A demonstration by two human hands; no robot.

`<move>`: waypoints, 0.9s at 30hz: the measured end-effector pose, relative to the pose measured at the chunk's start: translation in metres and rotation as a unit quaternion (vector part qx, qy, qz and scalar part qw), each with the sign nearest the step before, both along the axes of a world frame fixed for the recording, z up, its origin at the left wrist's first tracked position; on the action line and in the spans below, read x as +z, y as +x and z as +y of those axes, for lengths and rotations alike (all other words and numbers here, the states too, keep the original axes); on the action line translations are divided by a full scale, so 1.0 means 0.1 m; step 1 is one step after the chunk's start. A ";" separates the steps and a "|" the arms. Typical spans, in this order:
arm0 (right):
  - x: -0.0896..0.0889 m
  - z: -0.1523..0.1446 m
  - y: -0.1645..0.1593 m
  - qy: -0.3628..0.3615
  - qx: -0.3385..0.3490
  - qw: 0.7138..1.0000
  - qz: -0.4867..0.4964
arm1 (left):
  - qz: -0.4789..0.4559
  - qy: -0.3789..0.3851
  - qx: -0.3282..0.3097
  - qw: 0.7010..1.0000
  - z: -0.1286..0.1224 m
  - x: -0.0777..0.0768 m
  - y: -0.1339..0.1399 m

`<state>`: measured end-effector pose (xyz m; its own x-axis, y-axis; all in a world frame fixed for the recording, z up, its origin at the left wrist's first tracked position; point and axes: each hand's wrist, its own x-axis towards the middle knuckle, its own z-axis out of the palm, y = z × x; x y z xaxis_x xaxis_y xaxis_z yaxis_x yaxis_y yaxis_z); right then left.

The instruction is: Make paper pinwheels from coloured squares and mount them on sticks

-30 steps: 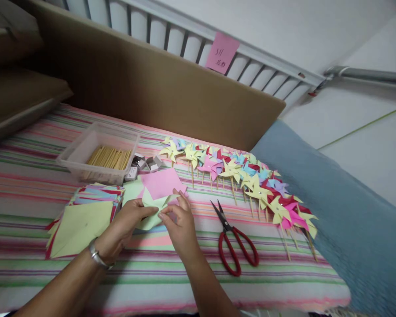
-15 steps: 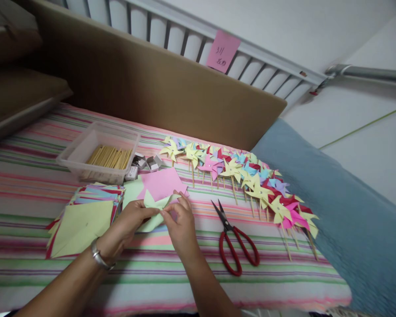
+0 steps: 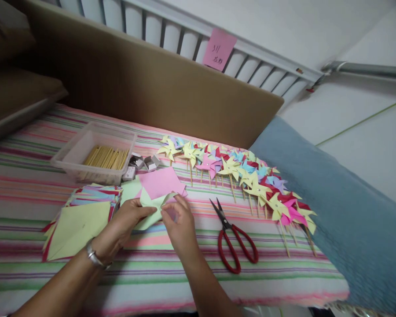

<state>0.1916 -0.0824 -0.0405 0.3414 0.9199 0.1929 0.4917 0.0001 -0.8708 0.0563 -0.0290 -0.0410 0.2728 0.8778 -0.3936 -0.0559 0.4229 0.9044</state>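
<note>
A pale green sheet of paper (image 3: 148, 222), partly folded towards its middle, is held between both hands. My left hand (image 3: 127, 220), with a silver bracelet at the wrist, pinches it from the left, thumb on top. From the right, my right hand (image 3: 180, 220) grips a curled flap near the centre with thumb and fingertips. Just behind lie a pink paper square (image 3: 161, 182) and another light green sheet (image 3: 129, 190). To the left is a stack of coloured paper squares (image 3: 81, 226), a yellow one uppermost. Red-handled scissors (image 3: 229, 226) rest open to the right.
A clear plastic box (image 3: 61, 160) holds several wooden sticks (image 3: 107, 157). Small boxes (image 3: 150, 163) stand beside it. Several paper pinwheels on sticks (image 3: 231, 169) spread across the right side of the striped cloth (image 3: 145, 290). A brown board (image 3: 158, 83) stands upright behind.
My right hand's fingers have curled a flap of the green paper more over the middle. The whole view has shifted slightly; scissors and pinwheels stay in place on the cloth.
</note>
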 end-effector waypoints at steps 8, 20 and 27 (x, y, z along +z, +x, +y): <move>0.00 0.05 0.05 -0.115 0.024 0.945 0.305 | -0.028 -0.021 -0.016 0.999 -0.03 0.09 0.00; -0.03 0.07 0.01 -0.101 0.037 0.948 0.299 | -0.003 0.007 -0.013 1.000 -0.05 0.01 0.05; 0.11 0.02 0.02 -0.048 -0.059 0.961 0.265 | 0.269 0.301 -0.003 0.915 -0.03 0.01 -0.03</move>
